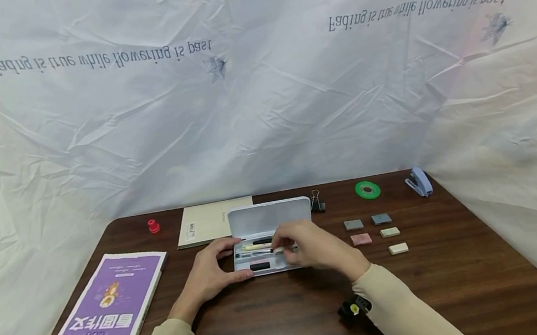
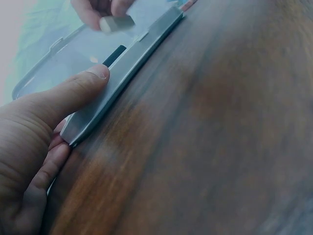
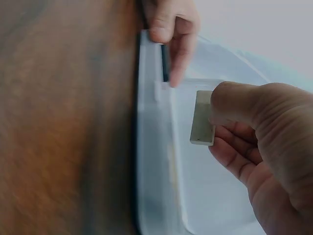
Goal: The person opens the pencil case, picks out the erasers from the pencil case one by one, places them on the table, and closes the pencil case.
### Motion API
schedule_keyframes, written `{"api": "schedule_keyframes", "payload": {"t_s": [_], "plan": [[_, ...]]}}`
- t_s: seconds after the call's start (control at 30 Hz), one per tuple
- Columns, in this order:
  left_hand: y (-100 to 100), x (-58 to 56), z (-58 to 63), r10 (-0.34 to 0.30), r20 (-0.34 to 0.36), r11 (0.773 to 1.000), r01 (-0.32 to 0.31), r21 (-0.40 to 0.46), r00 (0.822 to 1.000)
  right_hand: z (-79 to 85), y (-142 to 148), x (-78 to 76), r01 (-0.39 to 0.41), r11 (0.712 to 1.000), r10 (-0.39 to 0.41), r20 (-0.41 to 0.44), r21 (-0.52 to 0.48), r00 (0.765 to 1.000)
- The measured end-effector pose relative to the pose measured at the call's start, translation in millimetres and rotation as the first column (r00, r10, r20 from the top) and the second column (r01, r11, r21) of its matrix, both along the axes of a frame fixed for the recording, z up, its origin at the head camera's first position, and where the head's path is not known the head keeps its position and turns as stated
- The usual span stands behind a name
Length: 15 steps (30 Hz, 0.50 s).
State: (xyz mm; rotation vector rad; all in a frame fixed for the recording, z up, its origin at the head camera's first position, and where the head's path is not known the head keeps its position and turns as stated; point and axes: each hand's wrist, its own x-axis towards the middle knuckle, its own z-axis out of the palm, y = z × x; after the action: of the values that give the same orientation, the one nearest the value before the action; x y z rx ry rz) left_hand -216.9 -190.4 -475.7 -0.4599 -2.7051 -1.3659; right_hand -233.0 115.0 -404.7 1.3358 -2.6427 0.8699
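A pale pencil case (image 1: 271, 218) lies with its lid raised in the middle of the table. My left hand (image 1: 207, 273) grips its left end, the thumb (image 2: 90, 83) against the front wall. Over the case, my right hand (image 1: 310, 243) pinches a whitish block eraser (image 3: 201, 120) between thumb and fingers. Inside the case lie a few pens (image 1: 254, 247) and a short black piece (image 1: 260, 266). The right hand hides the case's right part in the head view.
Several small erasers (image 1: 361, 239) lie to the right. Farther back are a binder clip (image 1: 320, 206), a green tape roll (image 1: 367, 190) and a blue stapler (image 1: 420, 182). A beige notebook (image 1: 205, 225), red object (image 1: 153, 226) and purple book (image 1: 105, 310) are on the left.
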Motion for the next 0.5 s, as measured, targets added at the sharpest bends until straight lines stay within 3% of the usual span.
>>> {"api": "schedule_keyframes", "payload": {"t_s": [0.33,0.5], "plan": [[1,0.3,-1.6,0.013,0.003,1.000,-0.013,-0.013,1.000,23.3,46,6.3,0.060,0.991,-0.073,-0.112,-0.115,0.991],[1,0.1,-2.6,0.005,-0.006,1.000,-0.005,-0.010,1.000,32.0,80,13.9,0.154,0.981,-0.169,-0.139,-0.116,0.976]]}}
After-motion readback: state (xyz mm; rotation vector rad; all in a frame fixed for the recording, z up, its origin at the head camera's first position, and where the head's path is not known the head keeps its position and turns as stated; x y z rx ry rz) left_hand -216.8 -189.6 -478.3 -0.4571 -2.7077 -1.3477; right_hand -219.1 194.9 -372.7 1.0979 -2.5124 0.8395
